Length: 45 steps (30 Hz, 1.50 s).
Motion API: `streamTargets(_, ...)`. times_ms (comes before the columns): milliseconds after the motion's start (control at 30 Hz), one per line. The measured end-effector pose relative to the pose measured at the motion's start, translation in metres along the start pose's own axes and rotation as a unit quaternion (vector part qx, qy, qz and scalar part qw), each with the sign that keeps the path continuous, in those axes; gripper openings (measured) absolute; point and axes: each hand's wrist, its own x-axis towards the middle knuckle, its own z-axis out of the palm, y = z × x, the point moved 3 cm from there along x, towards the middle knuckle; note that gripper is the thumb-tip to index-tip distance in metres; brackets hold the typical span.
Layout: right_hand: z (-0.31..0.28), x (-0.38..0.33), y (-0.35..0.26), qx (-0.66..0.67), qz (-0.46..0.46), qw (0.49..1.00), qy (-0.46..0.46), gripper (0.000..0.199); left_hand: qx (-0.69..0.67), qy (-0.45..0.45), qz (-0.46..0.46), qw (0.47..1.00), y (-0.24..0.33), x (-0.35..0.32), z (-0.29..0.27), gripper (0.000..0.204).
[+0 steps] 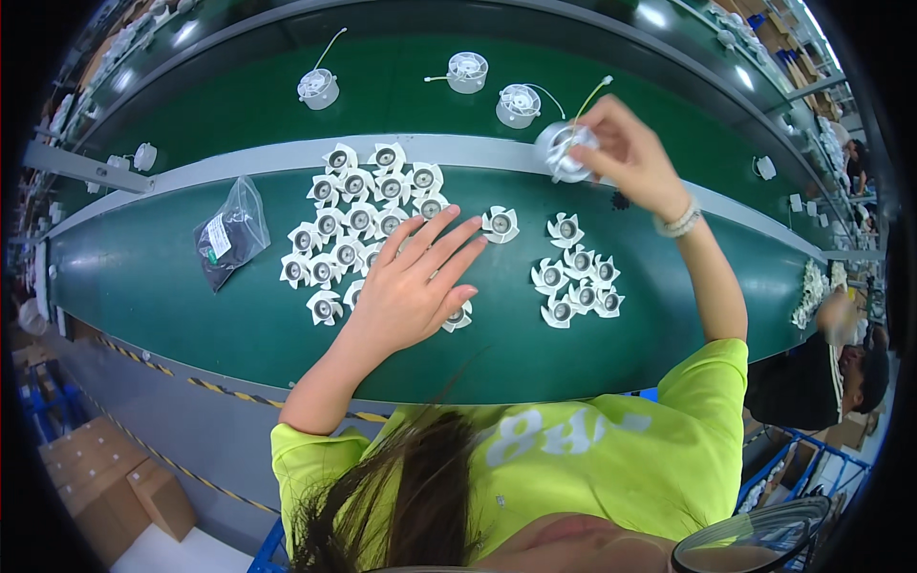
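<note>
My right hand (626, 153), slightly blurred, grips a round white fan housing (564, 155) with a thin wire, above the light rail between the near and far strips of the bench. My left hand (411, 286) lies palm down, fingers stretched out, over a cluster of white fan impellers (358, 220) with dark round centres, and covers some of them. By its fingertips sits a single impeller (500, 224); whether they touch it I cannot tell. A smaller group of impellers (583, 298) lies to the right on the green surface.
Beyond the rail (458, 150), a left housing (318, 89), a middle housing (467, 73) and a right housing (519, 105) stand on the far green strip. A clear bag of dark material (232, 237) lies at left. Another person (812, 377) is at the far right. Cardboard boxes (110, 477) stand lower left.
</note>
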Motion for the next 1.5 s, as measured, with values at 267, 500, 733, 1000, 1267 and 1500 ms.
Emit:
streamTargets(267,0.083,-0.009,-0.003,0.184,0.155,0.928,-0.284,0.020,0.002,0.043,0.031,0.999,0.004,-0.011,-0.004,0.032)
streamTargets(500,0.085,-0.003,-0.020,0.098,0.130,0.940,-0.300,0.021,-0.003,0.027,0.056,0.998,0.011,-0.012,0.003,0.031)
streamTargets(733,0.019,0.020,0.057,0.260,0.131,0.957,0.019,0.033,0.009,-0.090,0.041,0.995,0.020,0.001,0.019,0.048)
streamTargets(1000,-0.036,-0.058,0.085,-0.152,0.035,0.970,0.189,0.028,0.115,-0.141,0.021,0.983,0.026,0.028,0.028,0.064)
streamTargets(1267,-0.011,-0.108,0.057,-0.205,-0.160,0.963,0.064,0.025,-0.044,-0.142,0.085,0.985,0.072,0.068,0.072,0.068)
streamTargets(1500,-0.002,-0.114,0.074,-0.188,-0.167,0.963,0.101,0.017,-0.046,-0.139,0.133,0.980,0.092,0.085,0.091,0.068)
